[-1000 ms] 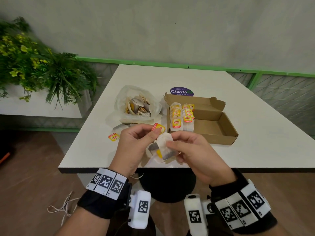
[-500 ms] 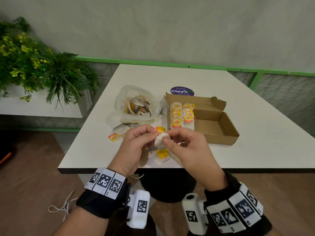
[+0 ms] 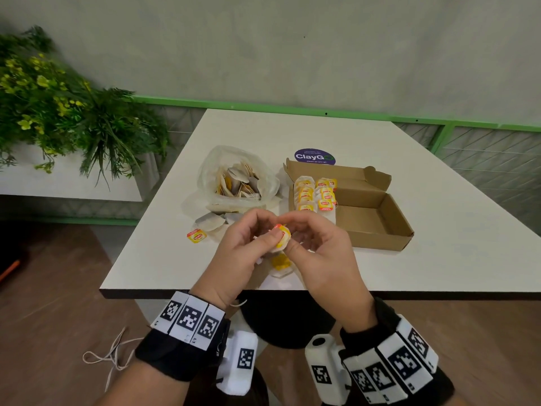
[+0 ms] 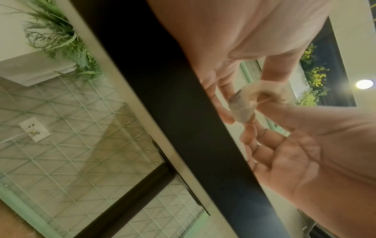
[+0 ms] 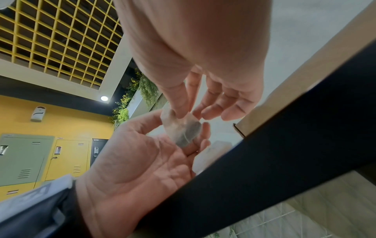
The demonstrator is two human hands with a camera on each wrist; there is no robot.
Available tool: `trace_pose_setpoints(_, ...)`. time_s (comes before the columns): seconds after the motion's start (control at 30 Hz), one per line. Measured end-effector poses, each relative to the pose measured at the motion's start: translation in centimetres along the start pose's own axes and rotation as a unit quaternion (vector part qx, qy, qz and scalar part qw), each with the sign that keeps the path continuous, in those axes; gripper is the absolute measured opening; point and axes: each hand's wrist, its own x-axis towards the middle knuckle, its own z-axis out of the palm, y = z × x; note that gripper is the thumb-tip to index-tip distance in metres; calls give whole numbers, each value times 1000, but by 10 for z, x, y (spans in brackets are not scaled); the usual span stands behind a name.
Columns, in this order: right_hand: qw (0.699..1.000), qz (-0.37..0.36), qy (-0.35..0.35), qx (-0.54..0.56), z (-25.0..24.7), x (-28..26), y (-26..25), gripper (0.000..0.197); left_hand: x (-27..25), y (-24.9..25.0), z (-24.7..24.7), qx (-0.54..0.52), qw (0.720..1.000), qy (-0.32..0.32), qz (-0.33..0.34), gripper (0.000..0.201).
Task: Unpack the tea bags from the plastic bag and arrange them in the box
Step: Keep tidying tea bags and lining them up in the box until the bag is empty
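Pinching one tea bag [image 3: 281, 236] between both hands above the near bench [image 3: 439, 230] edge: left hand [image 3: 243, 253] and right hand [image 3: 319, 250] each keep a fingertip grip on it. A second ago the bag hung open, its tag spread; now it is folded compact. Likely next stop: the box [image 3: 377, 221], far right, partly filled. Plastic bag [image 3: 240, 183] left of it holds more.

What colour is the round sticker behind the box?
Purple, with white letters; the sticker shows best in the head view.
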Motion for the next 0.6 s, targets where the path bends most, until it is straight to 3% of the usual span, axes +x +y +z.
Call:
trace_pose_setpoints(0.07, 1000, 14, 23, 16, 3, 1, 1, 25, -1, -2, 0, 13, 1000, -4, 10, 23)
trace_pose_setpoints(0.2, 997, 51, 62, 4, 7, 8, 2, 13, -1, 0, 2, 23, 999, 23, 19, 19)
trace_pose_setpoints(0.33, 987, 147, 43, 40, 7, 12, -4, 4, 1, -1, 0, 7, 998, 59, 25, 15)
trace_pose_setpoints(0.47, 945, 258, -1, 202, 1, 11, -13, 27, 2, -4, -2, 13, 995, 93, 39, 13)
trace_pose_setpoints(0.6, 975, 197, -17, 100, -5, 12, -12, 7, 2, -4, 0, 10, 996, 81, 36, 15)
